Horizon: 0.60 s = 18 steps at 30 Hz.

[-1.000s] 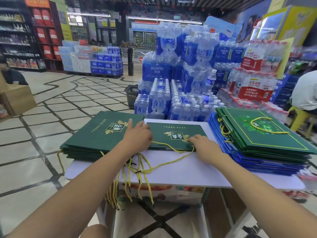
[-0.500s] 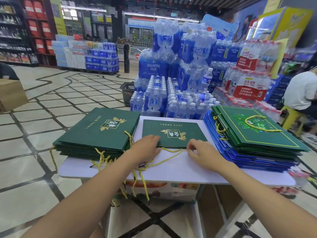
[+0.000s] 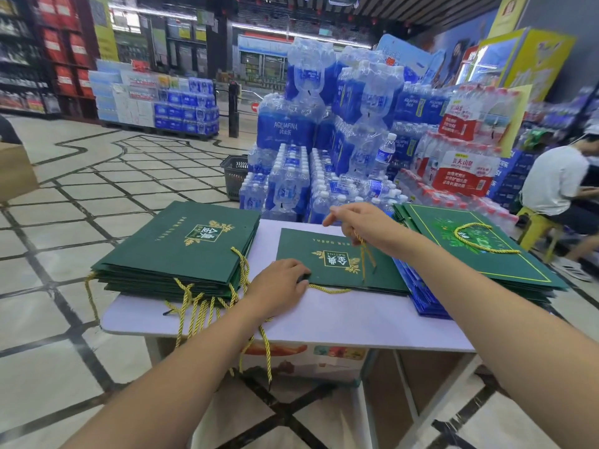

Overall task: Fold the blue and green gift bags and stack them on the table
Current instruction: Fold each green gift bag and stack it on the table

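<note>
A flat green gift bag lies in the middle of the white table. My left hand presses on its near left corner, beside a gold cord end. My right hand hovers above the bag and pinches its gold cord handle, which hangs down onto the bag. A stack of folded green bags sits on the left, gold cords dangling over the table edge. On the right is a pile of green bags on top of blue bags.
Behind the table stand stacked packs of bottled water and a black shopping basket. A person in a white shirt sits on a yellow stool at the right. A cardboard box is on the tiled floor at left.
My right hand has lifted off the bag's near edge and risen over it, pulling the gold cord handle up. My left hand has stayed on the near left corner.
</note>
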Each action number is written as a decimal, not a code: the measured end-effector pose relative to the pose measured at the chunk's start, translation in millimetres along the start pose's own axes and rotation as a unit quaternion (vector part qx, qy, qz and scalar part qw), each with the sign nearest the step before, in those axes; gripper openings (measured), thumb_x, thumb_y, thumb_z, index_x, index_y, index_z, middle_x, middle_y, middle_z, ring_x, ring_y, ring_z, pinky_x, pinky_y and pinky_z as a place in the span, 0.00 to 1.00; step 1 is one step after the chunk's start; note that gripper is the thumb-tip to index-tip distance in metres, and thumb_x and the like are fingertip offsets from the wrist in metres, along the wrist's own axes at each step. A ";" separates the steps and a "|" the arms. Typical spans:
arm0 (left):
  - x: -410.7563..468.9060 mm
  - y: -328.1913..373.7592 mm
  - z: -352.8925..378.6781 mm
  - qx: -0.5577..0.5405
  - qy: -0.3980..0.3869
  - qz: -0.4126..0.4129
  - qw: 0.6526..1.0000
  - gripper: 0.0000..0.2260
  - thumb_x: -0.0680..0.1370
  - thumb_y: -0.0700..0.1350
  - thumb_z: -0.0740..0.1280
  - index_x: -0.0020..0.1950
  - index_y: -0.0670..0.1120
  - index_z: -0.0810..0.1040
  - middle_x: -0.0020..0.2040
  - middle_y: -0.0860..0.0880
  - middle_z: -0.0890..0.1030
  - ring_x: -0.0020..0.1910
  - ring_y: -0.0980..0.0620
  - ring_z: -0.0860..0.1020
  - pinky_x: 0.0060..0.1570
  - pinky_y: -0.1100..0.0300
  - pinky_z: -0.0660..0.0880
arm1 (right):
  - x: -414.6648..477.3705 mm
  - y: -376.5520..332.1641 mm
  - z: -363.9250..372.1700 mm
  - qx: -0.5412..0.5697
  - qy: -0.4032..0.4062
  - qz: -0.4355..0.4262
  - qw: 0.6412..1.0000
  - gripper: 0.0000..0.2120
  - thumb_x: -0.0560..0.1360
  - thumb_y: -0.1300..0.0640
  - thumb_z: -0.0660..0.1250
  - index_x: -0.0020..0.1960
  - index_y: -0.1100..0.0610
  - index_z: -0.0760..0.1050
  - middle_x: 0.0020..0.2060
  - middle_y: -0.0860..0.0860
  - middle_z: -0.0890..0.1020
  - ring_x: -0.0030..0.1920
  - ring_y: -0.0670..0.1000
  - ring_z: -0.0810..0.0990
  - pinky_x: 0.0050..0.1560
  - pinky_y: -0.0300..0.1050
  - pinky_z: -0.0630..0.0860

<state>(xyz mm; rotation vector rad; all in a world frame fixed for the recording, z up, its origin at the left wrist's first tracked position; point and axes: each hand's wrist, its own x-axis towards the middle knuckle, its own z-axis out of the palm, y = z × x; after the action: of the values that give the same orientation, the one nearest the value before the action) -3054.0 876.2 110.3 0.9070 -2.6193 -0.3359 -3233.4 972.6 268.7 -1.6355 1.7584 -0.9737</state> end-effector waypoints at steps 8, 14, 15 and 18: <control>-3.7 2.3 -0.3 0.004 0.044 -0.001 0.999 0.15 0.86 0.52 0.56 0.66 0.54 0.80 0.66 0.56 0.79 0.65 0.50 0.74 0.60 0.51 0.73 | 24.9 -19.1 4.5 0.066 -0.051 0.074 0.994 0.12 0.77 0.53 0.66 0.53 0.56 0.84 0.34 0.49 0.74 0.30 0.46 0.65 0.32 0.41 0.66; -2.7 -1.6 0.6 0.002 0.043 -0.003 0.999 0.14 0.85 0.49 0.58 0.64 0.57 0.81 0.67 0.57 0.79 0.67 0.50 0.73 0.60 0.49 0.73 | 17.2 61.6 38.4 -0.165 -0.056 0.069 0.982 0.06 0.77 0.59 0.71 0.50 0.50 0.85 0.45 0.46 0.85 0.44 0.46 0.79 0.42 0.36 0.72; -2.8 -0.8 0.3 0.004 0.040 -0.001 0.999 0.13 0.84 0.49 0.59 0.65 0.57 0.80 0.68 0.56 0.78 0.69 0.51 0.71 0.62 0.50 0.72 | 14.0 74.2 44.0 -0.202 -0.034 0.058 0.977 0.03 0.76 0.55 0.73 0.48 0.49 0.85 0.44 0.45 0.86 0.45 0.45 0.81 0.44 0.37 0.72; -2.5 2.3 -1.3 -0.009 0.034 -0.001 0.999 0.12 0.83 0.54 0.63 0.65 0.55 0.79 0.67 0.56 0.77 0.70 0.53 0.71 0.63 0.52 0.71 | -0.8 98.8 56.9 -0.228 -0.008 0.022 0.973 0.11 0.71 0.43 0.76 0.50 0.47 0.84 0.41 0.43 0.84 0.41 0.40 0.80 0.43 0.39 0.75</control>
<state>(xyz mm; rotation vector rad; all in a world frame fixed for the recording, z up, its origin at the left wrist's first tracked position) -3052.9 879.4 111.6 0.8990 -2.5499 -0.3229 -3247.1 965.4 155.7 -1.8560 2.1084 -0.5555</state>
